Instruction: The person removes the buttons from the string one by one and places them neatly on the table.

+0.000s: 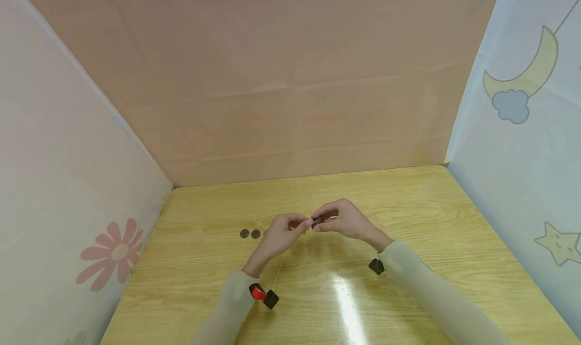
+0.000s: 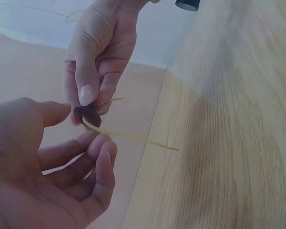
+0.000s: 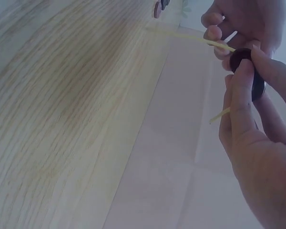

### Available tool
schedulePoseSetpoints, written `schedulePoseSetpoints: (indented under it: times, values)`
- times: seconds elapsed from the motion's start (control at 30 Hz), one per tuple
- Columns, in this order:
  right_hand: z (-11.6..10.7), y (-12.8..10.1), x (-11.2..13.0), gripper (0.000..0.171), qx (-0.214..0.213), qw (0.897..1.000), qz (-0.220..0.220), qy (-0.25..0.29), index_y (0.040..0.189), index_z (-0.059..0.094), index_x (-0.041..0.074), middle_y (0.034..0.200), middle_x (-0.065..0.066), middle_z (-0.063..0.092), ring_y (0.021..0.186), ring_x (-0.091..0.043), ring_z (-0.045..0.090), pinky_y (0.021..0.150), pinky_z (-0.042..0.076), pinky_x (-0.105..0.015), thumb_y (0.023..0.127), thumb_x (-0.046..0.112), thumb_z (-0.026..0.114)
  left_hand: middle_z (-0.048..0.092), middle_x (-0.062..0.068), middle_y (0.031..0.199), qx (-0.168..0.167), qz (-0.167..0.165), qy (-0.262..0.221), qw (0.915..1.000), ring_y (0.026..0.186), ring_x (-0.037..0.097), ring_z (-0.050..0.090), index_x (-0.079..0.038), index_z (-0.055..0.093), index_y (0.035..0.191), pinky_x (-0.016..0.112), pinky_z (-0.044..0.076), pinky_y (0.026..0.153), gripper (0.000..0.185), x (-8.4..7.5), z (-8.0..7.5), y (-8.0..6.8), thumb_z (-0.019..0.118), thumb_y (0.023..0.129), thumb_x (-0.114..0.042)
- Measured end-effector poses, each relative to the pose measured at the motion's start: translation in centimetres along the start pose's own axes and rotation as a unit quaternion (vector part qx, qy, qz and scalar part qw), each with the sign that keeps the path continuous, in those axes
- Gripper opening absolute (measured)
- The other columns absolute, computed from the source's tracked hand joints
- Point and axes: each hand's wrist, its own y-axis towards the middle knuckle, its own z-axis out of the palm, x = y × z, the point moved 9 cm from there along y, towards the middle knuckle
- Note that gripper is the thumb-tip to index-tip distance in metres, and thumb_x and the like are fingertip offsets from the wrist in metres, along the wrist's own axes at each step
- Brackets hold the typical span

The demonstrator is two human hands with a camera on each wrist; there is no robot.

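My right hand (image 1: 347,219) pinches dark brown round buttons between thumb and fingers; the right wrist view shows a button (image 3: 240,58) with a second dark disc (image 3: 259,89) against it. A yellow cord (image 2: 138,138) comes out of the front button's face, and a short piece (image 3: 220,114) shows on the other side, by the right fingers. My left hand (image 1: 279,234) is beside the buttons. Its thumb and loosely bent fingers stand apart around the near button (image 2: 89,117) in the left wrist view. Whether its fingertips touch the cord or button is unclear.
More brown buttons lie on the wooden table (image 1: 204,264), left of my left hand: one button (image 1: 244,233), another button (image 1: 255,233) and one partly behind the hand. A tan backdrop (image 1: 290,108) stands behind the table, with patterned panels at both sides.
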Motion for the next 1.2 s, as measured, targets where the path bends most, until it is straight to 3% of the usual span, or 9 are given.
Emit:
schedulePoseSetpoints:
  times: [0.2,0.3,0.53,0.73,0.93,1.2]
  values:
    - [-0.1,0.0,0.1,0.026,-0.003,1.000,-0.008,-0.004,0.116,0.079,0.009,0.113,-0.011,0.080,0.100,-0.031,0.075,0.080,0.062,-0.028,0.092,0.016,0.083,0.077,0.019,0.105,0.015,-0.017,-0.065,0.9976,0.101,0.038,0.074,-0.010,0.079,0.113,0.046,0.063,0.088,0.036,0.7,0.7,0.6,0.061,0.107,-0.041]
    - [-0.1,0.0,0.0,0.026,-0.003,1.000,-0.011,-0.006,0.117,0.079,0.008,0.113,-0.012,0.080,0.100,-0.032,0.075,0.078,0.062,-0.028,0.092,0.015,0.082,0.077,0.023,0.106,0.019,-0.034,-0.106,0.9936,0.105,0.043,0.073,-0.008,0.078,0.114,0.055,0.060,0.096,0.036,1.2,1.0,0.8,0.064,0.106,-0.041]
    - [-0.3,0.1,0.0,0.025,-0.007,1.000,-0.016,-0.022,0.116,0.080,0.011,0.115,-0.010,0.080,0.100,-0.022,0.075,0.081,0.062,-0.029,0.093,0.018,0.082,0.077,0.021,0.110,0.022,-0.060,-0.119,0.9908,0.105,0.034,0.074,-0.014,0.078,0.120,0.067,0.049,0.106,0.038,1.4,1.1,0.8,0.068,0.102,-0.046]
    - [-0.2,0.1,-0.1,0.025,-0.006,1.000,-0.004,-0.022,0.117,0.080,0.014,0.118,-0.008,0.079,0.104,-0.023,0.075,0.085,0.063,-0.031,0.093,0.021,0.082,0.078,0.016,0.116,0.024,-0.064,-0.121,0.9903,0.101,0.020,0.074,-0.012,0.075,0.127,0.058,0.056,0.102,0.040,1.7,0.9,0.6,0.070,0.101,-0.043]
    - [-0.1,-0.1,0.1,0.025,-0.003,1.000,-0.002,-0.012,0.117,0.080,0.013,0.118,-0.009,0.079,0.105,-0.028,0.075,0.084,0.063,-0.029,0.092,0.019,0.083,0.077,0.007,0.121,0.025,-0.068,-0.131,0.9887,0.113,0.032,0.073,-0.014,0.075,0.126,0.057,0.056,0.103,0.039,1.8,0.8,0.3,0.073,0.100,-0.043]
    - [0.0,-0.1,0.2,0.027,0.001,1.000,0.001,0.007,0.117,0.079,0.010,0.115,-0.010,0.080,0.105,-0.030,0.075,0.084,0.063,-0.030,0.092,0.021,0.083,0.073,0.007,0.128,0.020,-0.057,-0.120,0.9909,0.113,0.021,0.069,-0.015,0.076,0.125,0.058,0.055,0.103,0.037,1.9,0.3,0.2,0.075,0.099,-0.040]
